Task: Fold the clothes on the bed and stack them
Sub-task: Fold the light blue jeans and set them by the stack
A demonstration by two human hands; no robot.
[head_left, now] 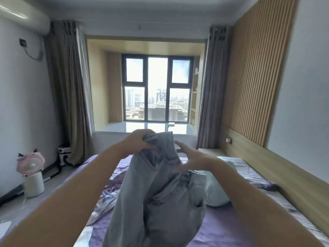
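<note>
Jeans (160, 198), pale grey, hang in front of me over the purple bed (226, 227), lifted by the waistband. My left hand (140, 141) grips the bunched top edge; my right hand (188, 157) has fingers spread, touching the denim's right side. A pale blue garment (216, 191) lies just beyond, right. Far off, a window (157, 88) stands between curtains (69, 97).

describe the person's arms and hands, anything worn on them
Both forearms are bare as far as the picture shows: no sleeves, and no watch or bracelet at either wrist. The left hand and right hand wear no gloves. No rings show on the fingers, though the picture is a little blurred there.
</note>
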